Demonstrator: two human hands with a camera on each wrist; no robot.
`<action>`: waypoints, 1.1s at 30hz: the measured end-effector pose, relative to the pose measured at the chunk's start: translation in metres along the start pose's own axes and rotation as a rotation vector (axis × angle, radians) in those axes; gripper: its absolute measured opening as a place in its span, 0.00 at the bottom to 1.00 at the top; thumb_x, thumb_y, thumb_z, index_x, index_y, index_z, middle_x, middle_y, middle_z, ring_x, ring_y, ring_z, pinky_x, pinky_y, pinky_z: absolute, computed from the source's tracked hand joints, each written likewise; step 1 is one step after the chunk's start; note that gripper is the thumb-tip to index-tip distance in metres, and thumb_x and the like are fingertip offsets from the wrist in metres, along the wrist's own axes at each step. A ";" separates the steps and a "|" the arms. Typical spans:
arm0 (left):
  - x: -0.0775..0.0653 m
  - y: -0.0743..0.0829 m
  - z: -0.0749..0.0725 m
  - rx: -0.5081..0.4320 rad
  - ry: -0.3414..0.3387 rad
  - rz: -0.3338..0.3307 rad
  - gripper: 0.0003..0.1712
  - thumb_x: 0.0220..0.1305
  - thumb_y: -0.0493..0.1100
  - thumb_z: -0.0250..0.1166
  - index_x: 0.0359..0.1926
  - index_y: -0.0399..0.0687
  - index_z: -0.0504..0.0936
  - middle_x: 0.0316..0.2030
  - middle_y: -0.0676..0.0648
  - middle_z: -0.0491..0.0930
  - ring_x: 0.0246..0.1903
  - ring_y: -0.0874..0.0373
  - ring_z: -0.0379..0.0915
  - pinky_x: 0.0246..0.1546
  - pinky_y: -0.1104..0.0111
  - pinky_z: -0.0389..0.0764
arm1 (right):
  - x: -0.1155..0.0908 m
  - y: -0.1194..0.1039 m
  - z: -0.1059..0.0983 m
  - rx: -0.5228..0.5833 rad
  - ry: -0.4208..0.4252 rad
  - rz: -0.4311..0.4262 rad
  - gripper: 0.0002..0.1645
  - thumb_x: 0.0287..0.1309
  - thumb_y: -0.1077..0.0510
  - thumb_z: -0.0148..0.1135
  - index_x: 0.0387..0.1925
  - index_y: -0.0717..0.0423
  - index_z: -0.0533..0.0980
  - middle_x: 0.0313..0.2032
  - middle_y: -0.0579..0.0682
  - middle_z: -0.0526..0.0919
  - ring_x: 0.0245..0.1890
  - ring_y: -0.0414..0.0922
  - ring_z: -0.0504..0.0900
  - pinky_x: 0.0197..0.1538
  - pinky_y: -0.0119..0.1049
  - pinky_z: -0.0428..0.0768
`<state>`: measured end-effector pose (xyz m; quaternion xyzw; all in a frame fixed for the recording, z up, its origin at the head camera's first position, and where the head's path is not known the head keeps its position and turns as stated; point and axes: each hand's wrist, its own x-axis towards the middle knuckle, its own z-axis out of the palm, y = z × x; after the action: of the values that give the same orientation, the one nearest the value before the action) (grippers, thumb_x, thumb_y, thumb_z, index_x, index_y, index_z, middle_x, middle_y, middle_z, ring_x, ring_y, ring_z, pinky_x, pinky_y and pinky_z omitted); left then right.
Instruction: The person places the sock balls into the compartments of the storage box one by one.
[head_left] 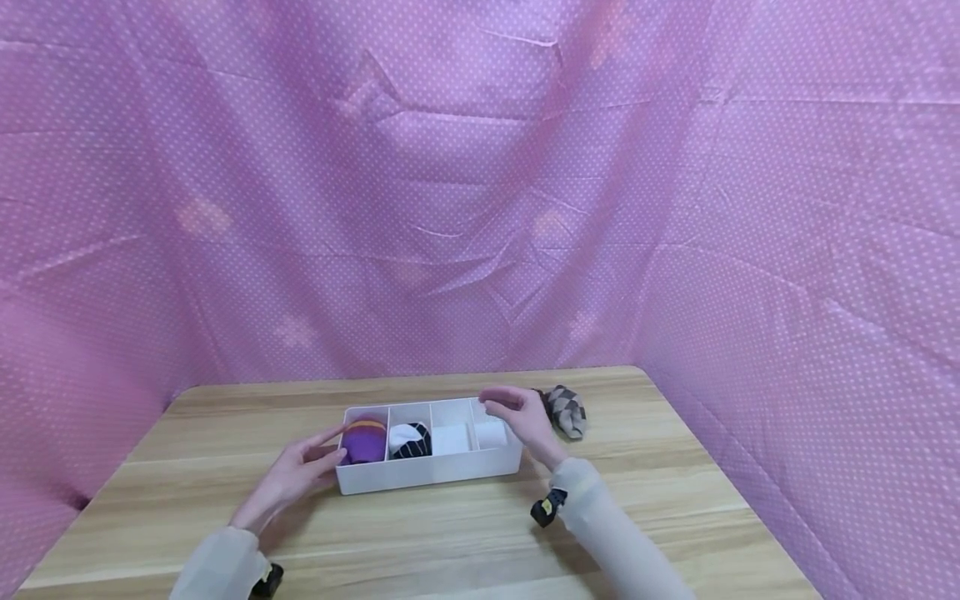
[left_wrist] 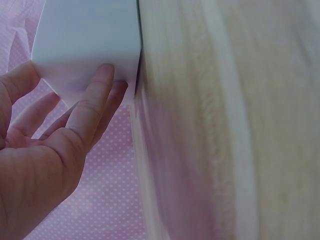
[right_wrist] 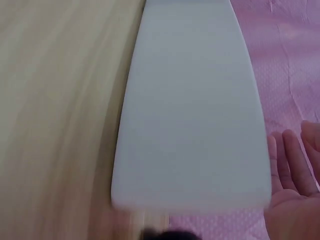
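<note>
A long white box (head_left: 427, 475) with several compartments stands on the table. Its leftmost compartment holds a purple rolled bundle, likely a sock (head_left: 365, 442), with an orange stripe. Beside that sits a black-and-white bundle (head_left: 420, 447). A white roll (head_left: 491, 434) lies in the rightmost compartment; whether the pale patch left of it is a separate thing I cannot tell. My left hand (head_left: 294, 471) touches the box's left end, its extended fingers (left_wrist: 90, 107) against the end wall. Over the right end hovers my right hand (head_left: 525, 418), fingers loosely bent, with nothing visible in it.
A brown checked cloth bundle (head_left: 567, 412) lies right of the box, with a dark thing beside it partly hidden by my right hand. The wooden table (head_left: 420, 550) runs back to a pink dotted curtain (head_left: 465, 208) that hangs around it.
</note>
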<state>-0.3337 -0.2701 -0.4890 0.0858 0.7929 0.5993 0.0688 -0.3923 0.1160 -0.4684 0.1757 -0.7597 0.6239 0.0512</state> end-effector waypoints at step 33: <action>-0.007 0.002 0.005 -0.005 0.022 0.006 0.36 0.70 0.42 0.60 0.74 0.40 0.56 0.64 0.20 0.63 0.56 0.36 0.76 0.56 0.55 0.82 | 0.002 0.035 -0.107 -0.047 0.131 0.115 0.27 0.62 0.59 0.65 0.61 0.61 0.74 0.60 0.60 0.78 0.61 0.52 0.77 0.54 0.21 0.78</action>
<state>-0.3261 -0.2664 -0.4878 0.0812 0.7919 0.6023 0.0587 -0.4208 0.2246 -0.4770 0.0894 -0.7781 0.6180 0.0690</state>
